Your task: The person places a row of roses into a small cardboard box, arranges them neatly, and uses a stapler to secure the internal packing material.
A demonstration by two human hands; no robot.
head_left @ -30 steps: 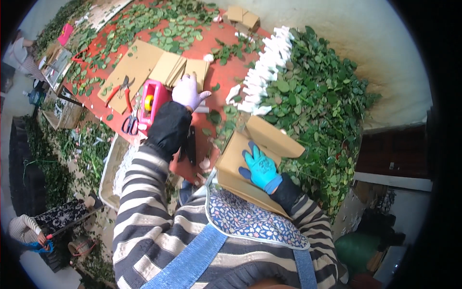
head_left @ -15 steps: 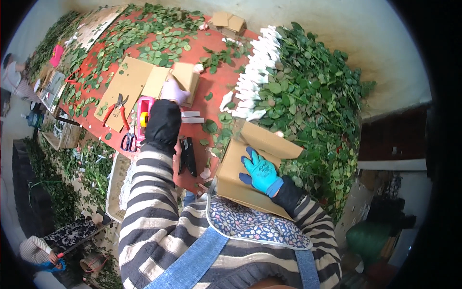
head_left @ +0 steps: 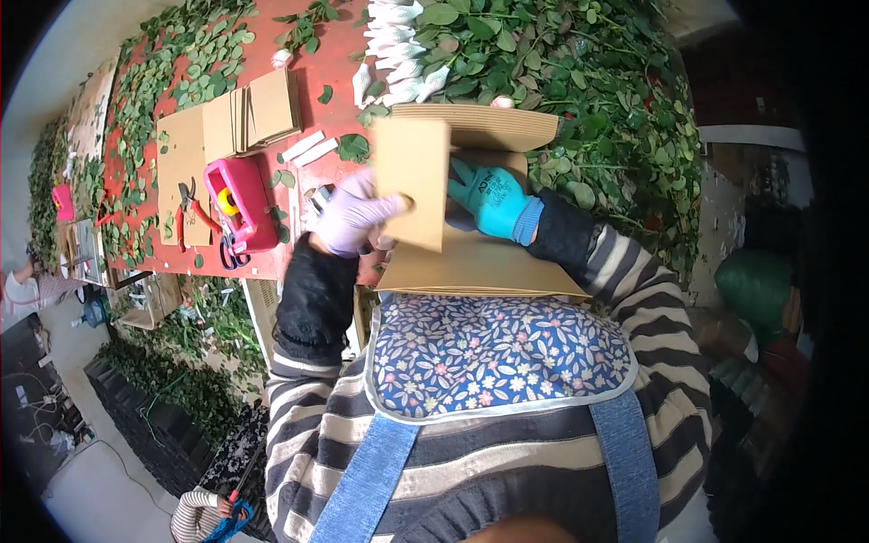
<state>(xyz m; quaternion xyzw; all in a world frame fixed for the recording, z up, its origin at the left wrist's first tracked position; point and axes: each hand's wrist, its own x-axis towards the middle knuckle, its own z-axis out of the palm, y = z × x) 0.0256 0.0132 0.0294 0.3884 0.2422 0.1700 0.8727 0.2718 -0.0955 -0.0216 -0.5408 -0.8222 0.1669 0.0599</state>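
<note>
My left hand (head_left: 351,217), in a lilac glove, pinches a small flat cardboard piece (head_left: 412,176), thumb on its near face. The piece stands nearly upright over a larger folded cardboard sheet (head_left: 484,261), which lies open in front of my apron. On that sheet rests my right hand (head_left: 496,201), in a teal glove, fingers stretched apart toward the small piece; some fingertips are hidden behind it. Left of my left hand is a pink tape dispenser (head_left: 243,206). Beyond it, a stack of folded cardboard pieces (head_left: 262,113) lies on a flat cardboard sheet (head_left: 181,145).
Red-handled pruning shears (head_left: 192,215) and dark-handled scissors (head_left: 235,255) lie by the dispenser. White paper strips (head_left: 308,147) sit near the stack. A row of white-wrapped flower heads (head_left: 396,50) with leafy stems (head_left: 588,100) covers the far right. Loose leaves litter the red tabletop (head_left: 312,95).
My left hand has come back from the cardboard stack with a small piece and now holds it over the larger sheet. My right hand stays on that sheet. The whole view has shifted.
</note>
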